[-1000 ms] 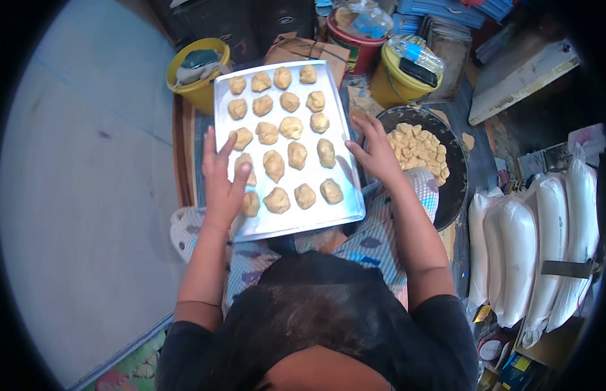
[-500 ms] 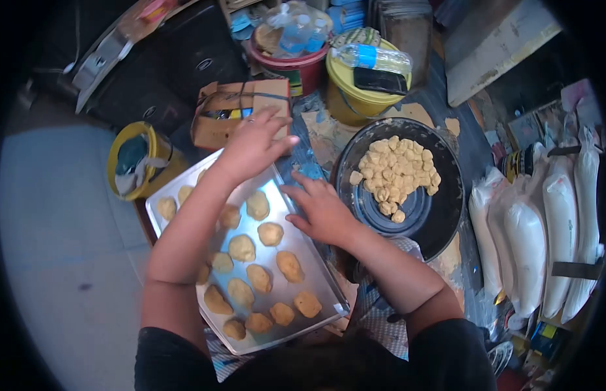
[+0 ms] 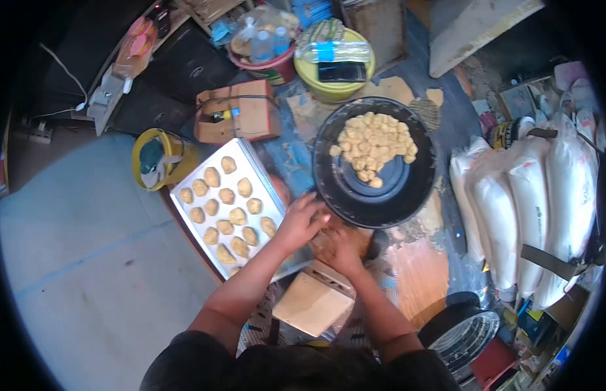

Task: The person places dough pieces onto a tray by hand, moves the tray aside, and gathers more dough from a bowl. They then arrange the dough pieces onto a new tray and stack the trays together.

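Observation:
Several dough pieces (image 3: pixel 238 216) sit in rows on a silver tray (image 3: pixel 258 161), which lies tilted to the left of my hands. My left hand (image 3: pixel 301 227) is beside the tray's right edge, fingers apart and holding nothing. Close to its right, my right hand (image 3: pixel 344 253) rests over a brown surface (image 3: pixel 363 238), fingers spread and slightly blurred, with nothing visible in them. A black basin (image 3: pixel 425 186) beyond my hands holds a heap of small dough lumps (image 3: pixel 374 144). Just below my hands is a pale wooden block or box (image 3: pixel 314 304).
A cardboard box (image 3: pixel 256 117) and a yellow bucket (image 3: pixel 187 159) stand behind the tray. Past the basin is a yellow-lidded bucket (image 3: pixel 335 89) with a bottle and a phone on it, beside a red tub (image 3: pixel 282 70). White filled bags (image 3: pixel 495 215) line the right side.
Both hands have moved down and away from above the tray, to between tray and basin. The view has shifted, showing more of the tray, the pale wooden piece and a dark round pan at lower right.

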Tool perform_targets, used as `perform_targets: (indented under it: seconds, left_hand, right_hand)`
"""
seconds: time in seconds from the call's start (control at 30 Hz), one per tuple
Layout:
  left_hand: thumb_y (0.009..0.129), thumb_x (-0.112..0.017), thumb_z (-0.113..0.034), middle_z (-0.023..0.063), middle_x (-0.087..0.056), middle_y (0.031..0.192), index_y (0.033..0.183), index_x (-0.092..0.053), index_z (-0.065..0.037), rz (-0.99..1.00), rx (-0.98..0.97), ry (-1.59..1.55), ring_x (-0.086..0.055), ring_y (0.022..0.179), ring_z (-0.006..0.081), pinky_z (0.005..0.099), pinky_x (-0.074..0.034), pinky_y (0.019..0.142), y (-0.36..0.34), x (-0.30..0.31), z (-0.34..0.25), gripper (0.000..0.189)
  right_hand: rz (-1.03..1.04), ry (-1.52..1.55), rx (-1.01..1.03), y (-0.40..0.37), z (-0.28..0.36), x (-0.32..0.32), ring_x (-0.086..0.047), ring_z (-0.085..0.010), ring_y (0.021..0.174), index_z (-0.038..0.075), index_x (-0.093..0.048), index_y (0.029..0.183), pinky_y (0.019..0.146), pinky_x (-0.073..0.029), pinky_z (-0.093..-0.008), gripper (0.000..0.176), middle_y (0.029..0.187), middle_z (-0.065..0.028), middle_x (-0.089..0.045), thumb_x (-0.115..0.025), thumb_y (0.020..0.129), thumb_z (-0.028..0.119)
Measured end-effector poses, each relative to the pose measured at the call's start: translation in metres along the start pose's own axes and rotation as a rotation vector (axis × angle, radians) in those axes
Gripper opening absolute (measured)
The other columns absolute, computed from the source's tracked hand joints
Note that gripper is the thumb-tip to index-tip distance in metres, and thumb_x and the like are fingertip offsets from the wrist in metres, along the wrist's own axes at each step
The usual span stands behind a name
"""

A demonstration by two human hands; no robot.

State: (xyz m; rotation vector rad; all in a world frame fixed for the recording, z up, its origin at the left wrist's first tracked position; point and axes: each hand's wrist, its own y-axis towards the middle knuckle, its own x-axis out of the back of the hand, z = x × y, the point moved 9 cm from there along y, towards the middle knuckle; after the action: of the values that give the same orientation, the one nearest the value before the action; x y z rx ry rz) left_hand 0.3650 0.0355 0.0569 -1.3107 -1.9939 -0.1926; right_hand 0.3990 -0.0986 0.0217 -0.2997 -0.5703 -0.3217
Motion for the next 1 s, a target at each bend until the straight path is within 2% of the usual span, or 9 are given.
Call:
perform_targets:
  seconds: [0.07,0.17,0.23,0.37,0.57,0.63,0.73,0.83,1.0]
  left_hand:
    - [0.088,-0.061,-0.035,0.0221,-0.048,0.133,0.116,-0.061,-0.006,0.008,0.018,0.025,-0.042,0.127,0.0409,0.0469,-0.034,0.105,-0.023,-0.032,-0.019,0.04]
    - [0.088,-0.06,-0.036,0.0213,-0.048,0.133,0.117,-0.061,-0.007,0.116,0.12,0.099,-0.042,0.127,0.0426,0.0465,-0.034,0.105,-0.049,-0.068,-0.052,0.041]
    - [0.088,-0.06,-0.037,0.0201,-0.049,0.133,0.119,-0.06,-0.008,0.168,0.171,0.053,-0.042,0.127,0.0414,0.046,-0.035,0.104,-0.064,-0.084,-0.087,0.042]
    - [0.088,-0.058,-0.04,0.0202,-0.049,0.133,0.117,-0.061,-0.006,0.234,0.247,-0.005,-0.044,0.125,0.0368,0.0469,-0.037,0.101,-0.071,-0.101,-0.157,0.045]
    - [0.09,-0.054,-0.041,0.0187,-0.055,0.116,0.102,-0.064,-0.004,0.223,0.132,0.04,-0.05,0.112,0.0357,0.0465,-0.039,0.095,-0.038,-0.105,-0.222,0.04]
    - [0.089,-0.054,-0.041,0.0184,-0.056,0.112,0.1,-0.064,-0.004,0.234,0.147,0.053,-0.051,0.108,0.0355,0.0467,-0.039,0.094,-0.03,-0.099,-0.227,0.039]
    - [0.089,-0.054,-0.04,0.0156,-0.056,0.119,0.114,-0.061,-0.005,0.312,0.174,0.045,-0.051,0.115,0.0341,0.0485,-0.038,0.096,-0.023,-0.098,-0.227,0.043]
    - [0.089,-0.054,-0.039,0.017,-0.059,0.108,0.101,-0.064,-0.005,0.212,0.173,0.073,-0.054,0.105,0.0361,0.0467,-0.041,0.092,-0.022,-0.081,-0.218,0.037]
    - [0.089,-0.057,-0.035,0.0194,-0.061,0.113,0.115,-0.061,-0.006,0.229,0.256,-0.032,-0.056,0.107,0.038,0.0419,-0.044,0.093,-0.02,-0.061,-0.173,0.039]
  right_hand:
    - [0.095,0.068,-0.203,-0.036,-0.042,-0.003,-0.053,-0.0374,0.11,0.007,-0.052,0.124,0.095,-0.042,-0.0445,0.05,0.123,-0.0176,-0.052,-0.066,0.078,0.022]
    - [0.311,0.236,-0.256,-0.073,-0.057,0.027,-0.053,-0.0382,0.11,0.009,-0.052,0.125,0.094,-0.043,-0.0443,0.049,0.121,-0.0184,-0.053,-0.064,0.079,0.021]
    - [0.281,0.207,-0.176,-0.088,-0.058,0.078,-0.058,-0.0382,0.101,0.003,-0.054,0.12,0.088,-0.047,-0.0431,0.045,0.115,-0.0212,-0.058,-0.066,0.081,0.022]
    - [0.234,0.151,-0.32,-0.124,-0.111,0.159,-0.062,-0.0299,0.1,0.004,-0.054,0.124,0.083,-0.051,-0.0383,0.045,0.118,-0.019,-0.059,-0.065,0.083,0.019]
    - [0.127,0.171,-0.393,-0.129,-0.125,0.25,-0.064,-0.0279,0.094,0.004,-0.054,0.125,0.081,-0.051,-0.036,0.045,0.121,-0.0187,-0.058,-0.065,0.084,0.017]
    - [0.115,0.187,-0.419,-0.127,-0.12,0.258,-0.064,-0.0276,0.093,0.004,-0.054,0.125,0.08,-0.051,-0.0358,0.044,0.12,-0.0189,-0.058,-0.065,0.084,0.017]
    - [0.133,0.206,-0.391,-0.124,-0.108,0.257,-0.064,-0.0272,0.093,0.003,-0.055,0.124,0.08,-0.051,-0.0359,0.043,0.118,-0.0187,-0.059,-0.065,0.084,0.017]
    - [0.226,0.204,-0.328,-0.113,-0.097,0.252,-0.063,-0.0316,0.097,0.003,-0.055,0.124,0.083,-0.051,-0.0382,0.046,0.121,-0.0194,-0.057,-0.065,0.082,0.019]
    - [0.385,0.142,-0.27,-0.053,-0.085,0.247,-0.061,-0.0331,0.1,0.003,-0.056,0.122,0.085,-0.05,-0.0393,0.047,0.117,-0.0207,-0.058,-0.066,0.081,0.024]
